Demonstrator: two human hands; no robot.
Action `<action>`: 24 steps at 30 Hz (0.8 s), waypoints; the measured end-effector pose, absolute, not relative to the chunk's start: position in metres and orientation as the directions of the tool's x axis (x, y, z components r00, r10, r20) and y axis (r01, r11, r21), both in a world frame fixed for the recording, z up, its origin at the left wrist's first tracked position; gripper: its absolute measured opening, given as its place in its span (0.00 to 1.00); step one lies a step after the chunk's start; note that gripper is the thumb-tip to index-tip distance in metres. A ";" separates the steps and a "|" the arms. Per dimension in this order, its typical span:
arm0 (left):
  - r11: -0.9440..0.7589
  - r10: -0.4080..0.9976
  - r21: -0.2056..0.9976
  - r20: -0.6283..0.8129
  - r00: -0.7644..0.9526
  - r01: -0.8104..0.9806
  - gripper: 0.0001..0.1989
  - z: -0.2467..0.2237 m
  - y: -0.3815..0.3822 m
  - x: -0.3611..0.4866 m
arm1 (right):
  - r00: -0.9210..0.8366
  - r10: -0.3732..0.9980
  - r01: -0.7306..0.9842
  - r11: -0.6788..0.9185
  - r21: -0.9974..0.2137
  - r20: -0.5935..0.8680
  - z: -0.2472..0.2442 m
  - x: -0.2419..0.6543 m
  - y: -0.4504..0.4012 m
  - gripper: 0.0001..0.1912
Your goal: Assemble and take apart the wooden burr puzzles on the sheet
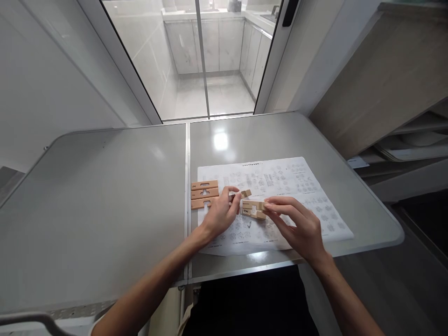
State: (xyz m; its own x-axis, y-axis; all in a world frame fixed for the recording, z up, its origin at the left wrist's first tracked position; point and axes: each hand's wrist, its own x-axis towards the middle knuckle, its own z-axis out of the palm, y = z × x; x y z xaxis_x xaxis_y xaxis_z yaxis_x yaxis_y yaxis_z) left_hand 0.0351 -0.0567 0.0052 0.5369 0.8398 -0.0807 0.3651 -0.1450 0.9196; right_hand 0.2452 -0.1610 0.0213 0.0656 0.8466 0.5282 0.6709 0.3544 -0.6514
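We sit at a grey worktop [133, 200] split into two panels by one metal strip [187, 200]. Beyond it we look through a glass door [185, 44] at pale cabinets [206, 44]; to our right stands a shelf unit [381, 74] with papers on its lower level. One curved bar [31, 318] shows at the lower left, and black cloth [252, 303] covers our lap.

One printed sheet [317, 193] lies on the right panel, near the strip. We count six wooden blocks in sight. Three make a row of blocks [204, 192] across the sheet's left edge, lying side by side, each with a cut-out. Our left hand [221, 212] overlaps the right end of the nearest of these, and its fingers pinch a fourth, a small block [246, 193] that pokes out past them. The other two are close together over the middle of the sheet: our right hand [303, 228] grips the upper block [250, 204] by its right end, between thumb and fingers, and the lower block [248, 212], marked 3, sits just beside it. We cannot tell whether the right fingers touch that one too. Both forearms cross the worktop's near edge.
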 end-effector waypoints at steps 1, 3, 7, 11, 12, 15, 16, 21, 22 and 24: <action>-0.156 0.835 0.912 -0.082 0.544 0.378 0.18 0.007 -0.056 0.035 | 0.070 0.830 0.659 0.379 -0.650 0.554 0.024 0.243 -0.161 0.07; -0.180 0.826 0.899 -0.083 0.557 0.400 0.17 0.009 -0.055 0.034 | 0.076 0.801 0.630 0.423 -0.651 0.594 0.030 0.238 -0.161 0.11; -0.217 0.806 0.869 -0.098 0.584 0.445 0.16 0.011 -0.055 0.034 | 0.075 0.809 0.586 0.437 -0.682 0.583 0.034 0.231 -0.161 0.12; -0.184 0.824 0.900 -0.078 0.561 0.395 0.18 0.014 -0.056 0.032 | 0.069 0.851 0.558 0.400 -0.728 0.520 0.032 0.231 -0.161 0.09; -0.133 0.819 0.928 -0.094 0.566 0.347 0.21 0.016 -0.056 0.031 | 0.064 0.860 0.550 0.393 -0.737 0.506 0.031 0.231 -0.161 0.08; 0.086 0.689 0.979 -0.193 0.699 0.186 0.34 0.026 -0.052 0.026 | 0.046 0.880 0.531 0.379 -0.758 0.472 0.030 0.233 -0.159 0.06; 0.127 0.622 0.980 -0.200 0.757 0.155 0.36 0.029 -0.051 0.024 | 0.041 0.887 0.533 0.370 -0.761 0.460 0.030 0.233 -0.159 0.05; 0.119 0.515 0.987 -0.155 0.843 0.108 0.26 0.031 -0.049 0.023 | 0.055 0.925 0.578 0.278 -0.767 0.376 0.027 0.235 -0.157 0.08; 0.144 0.535 0.985 -0.156 0.830 0.093 0.26 0.029 -0.049 0.024 | 0.072 0.933 0.587 0.247 -0.771 0.353 0.026 0.236 -0.157 0.10; 0.226 0.595 0.973 -0.168 0.786 0.037 0.25 0.023 -0.049 0.027 | 0.098 0.953 0.621 0.165 -0.766 0.285 0.023 0.239 -0.158 0.13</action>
State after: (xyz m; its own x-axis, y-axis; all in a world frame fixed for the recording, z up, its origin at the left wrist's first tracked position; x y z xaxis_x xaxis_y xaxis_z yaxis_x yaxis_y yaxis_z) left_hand 0.0266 -0.0491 0.0233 0.7863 0.5946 -0.1679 0.0369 0.2261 0.9734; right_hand 0.2387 -0.1582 0.0226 0.0982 0.9534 0.2853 0.6213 0.1653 -0.7659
